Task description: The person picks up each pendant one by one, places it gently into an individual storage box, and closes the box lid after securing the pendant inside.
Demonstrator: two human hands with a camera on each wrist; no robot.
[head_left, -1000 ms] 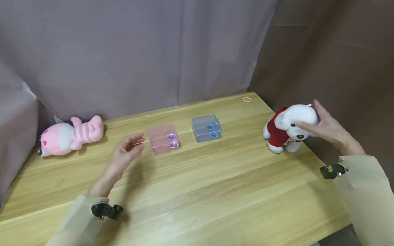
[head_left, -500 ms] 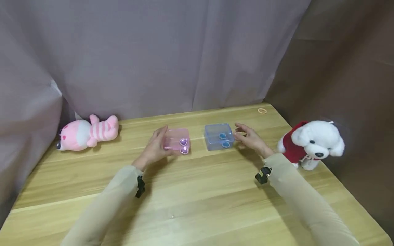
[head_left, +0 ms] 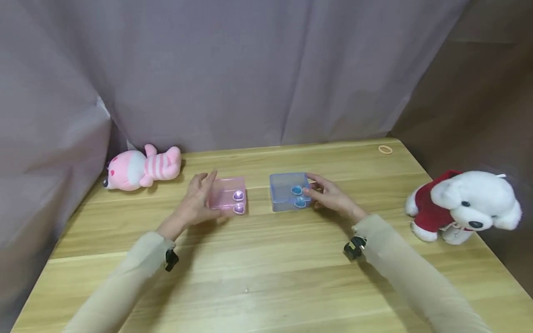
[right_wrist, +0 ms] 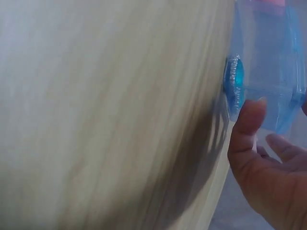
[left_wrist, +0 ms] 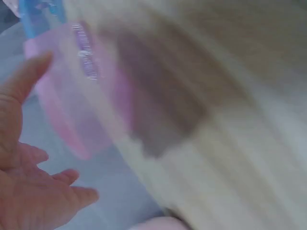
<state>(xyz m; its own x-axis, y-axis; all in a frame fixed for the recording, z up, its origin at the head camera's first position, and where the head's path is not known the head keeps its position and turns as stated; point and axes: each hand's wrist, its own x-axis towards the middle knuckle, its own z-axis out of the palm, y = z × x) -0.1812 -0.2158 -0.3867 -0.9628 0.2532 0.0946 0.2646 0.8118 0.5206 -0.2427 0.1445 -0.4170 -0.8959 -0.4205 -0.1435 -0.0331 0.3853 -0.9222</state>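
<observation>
In the head view, a translucent pink box (head_left: 226, 189) with two purple heart-shaped gems on its right part sits on the table. My left hand (head_left: 193, 203) is at its left side, thumb along the front, index finger by the back corner. The left wrist view shows this hand's fingers (left_wrist: 79, 194) spread, several of them apart from the box. To the right stands a translucent blue box (head_left: 287, 187) with two blue gems. My right hand (head_left: 331, 196) holds its right side, thumb near the gems and index finger at the back corner.
A pink striped plush toy (head_left: 143, 169) lies at the back left. At the right edge stands a white plush dog (head_left: 474, 203) in a red top. A small pale ring (head_left: 385, 150) lies at the back right. Grey curtains (head_left: 208, 69) border the table.
My right hand has left the plush dog and come to the blue box. My left hand has moved right to the pink box. The head view has shifted.
</observation>
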